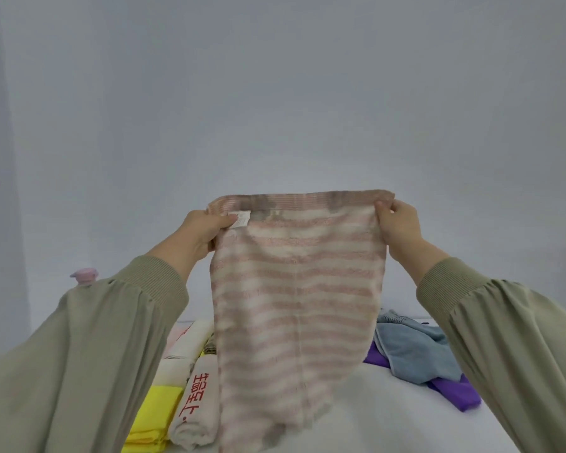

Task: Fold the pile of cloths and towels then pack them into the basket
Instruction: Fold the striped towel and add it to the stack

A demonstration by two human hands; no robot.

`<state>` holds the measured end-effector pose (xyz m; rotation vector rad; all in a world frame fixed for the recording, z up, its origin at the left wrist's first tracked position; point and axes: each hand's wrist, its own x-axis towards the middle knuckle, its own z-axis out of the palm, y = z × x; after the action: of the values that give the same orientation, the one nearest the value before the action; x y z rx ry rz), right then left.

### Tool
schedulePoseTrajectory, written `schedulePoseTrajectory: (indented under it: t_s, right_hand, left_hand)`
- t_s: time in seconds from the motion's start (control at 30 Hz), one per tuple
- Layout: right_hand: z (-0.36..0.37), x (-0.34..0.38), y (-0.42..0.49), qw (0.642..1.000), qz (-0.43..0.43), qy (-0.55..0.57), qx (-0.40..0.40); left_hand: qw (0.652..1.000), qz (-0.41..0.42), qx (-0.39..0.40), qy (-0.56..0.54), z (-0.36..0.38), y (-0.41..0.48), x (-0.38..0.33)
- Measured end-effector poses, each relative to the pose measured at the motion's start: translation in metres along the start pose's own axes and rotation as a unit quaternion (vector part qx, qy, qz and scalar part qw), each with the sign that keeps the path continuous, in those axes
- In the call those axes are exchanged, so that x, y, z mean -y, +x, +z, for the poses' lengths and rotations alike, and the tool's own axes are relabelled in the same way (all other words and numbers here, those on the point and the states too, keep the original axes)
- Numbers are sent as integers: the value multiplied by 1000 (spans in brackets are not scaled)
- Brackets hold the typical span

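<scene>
Fingers (225, 221) pinch one striped towel (294, 289).

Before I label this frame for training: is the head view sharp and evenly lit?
Head view: soft, even light, no glare; the striped towel is smeared by blur; the left hand and right hand pinching its top corners look sharper; wide-angle distortion swells the sleeves near the edges.
</scene>
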<state>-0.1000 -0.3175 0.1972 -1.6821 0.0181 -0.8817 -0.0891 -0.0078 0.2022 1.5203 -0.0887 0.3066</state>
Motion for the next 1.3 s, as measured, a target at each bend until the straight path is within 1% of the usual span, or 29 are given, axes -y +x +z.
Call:
schedulePoseTrajectory:
  t_s: [0.1,0.2,0.27,0.4,0.53,0.6,0.7,0.83,0.9,1.0,1.03,1.1,1.13,1.2,1.23,1.27,1.3]
  right_hand:
    - [1,23,2,995,-48,-4,-85]
    - [-3,49,3,985,-88,-4,-151]
    - [-6,63,3,979,-115,4,-167]
    - [-15,72,7,984,-107,-75,-125]
    - [-24,64,14,987,-78,-65,-127]
    - [-24,59,15,989,-67,-55,-123]
    - [-23,53,12,992,-65,-45,-103]
    - [-23,52,5,995,-55,-10,-86]
    - [-24,55,1,996,-34,10,-85]
    - [-29,65,-2,996,31,31,-74]
    - [-30,69,-3,996,47,38,-64]
    - [-33,74,-3,993,68,83,-55]
    - [-35,76,-3,990,73,107,-57]
    - [-36,75,1,990,72,109,-58]
    - [-36,73,3,991,70,94,-57]
    - [-34,68,8,993,68,75,-57]
    - [-31,61,12,995,65,46,-60]
  left_hand:
    - [996,13,9,-86,4,-9,-17]
    - [983,8,63,-171,4,-18,-37]
    - [976,3,106,-192,5,-23,-47]
    - [979,-21,151,-139,0,-24,-53]
    - [987,-19,158,10,-7,-21,-52]
    - [984,-12,173,36,-5,-24,-51]
    - [978,-12,205,30,-3,-28,-49]
    - [970,-20,244,-16,-1,-37,-46]
    - [963,-33,261,-59,-1,-43,-47]
    - [949,-34,298,-93,0,-54,-49]
    - [948,-30,301,-99,1,-54,-50]
    - [955,-12,276,-105,2,-50,-49]
    - [955,-10,282,-96,3,-51,-49]
    - [957,-9,290,-14,4,-44,-50]
    - [963,-13,266,28,3,-39,-49]
    - [972,-15,226,63,3,-31,-45]
    - [982,-14,168,90,3,-20,-39]
